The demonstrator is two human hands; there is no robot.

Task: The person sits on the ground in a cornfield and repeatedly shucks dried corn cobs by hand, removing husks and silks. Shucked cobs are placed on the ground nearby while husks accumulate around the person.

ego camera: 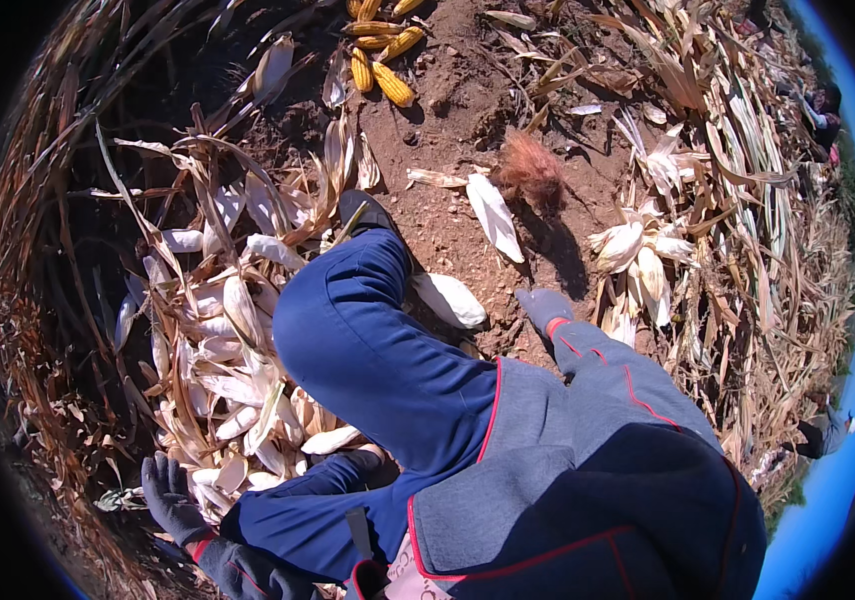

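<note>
Both my hands wear grey gloves with red cuffs. My left hand (172, 499) is at the lower left, palm empty and fingers apart, beside a pile of corn ears in pale husks (240, 375). My right hand (545, 307) rests at or just above the soil, right of my bent knee; its fingers are mostly hidden, so I cannot tell whether it holds anything. Near it lies one husk-covered ear (448, 300), partly behind my trouser leg. Farther out, another pale husked-over ear (495, 217) lies beside a reddish fibrous clump (531, 171).
Bare yellow corn cobs (390, 56) lie together on the soil ahead. Peeled-back husks (641, 251) and dry stalks (750, 187) cover the right side. More dry stalks (45, 187) stand along the left. Two people, one bending (825, 435) and one farther up (825, 116), are at the right edge.
</note>
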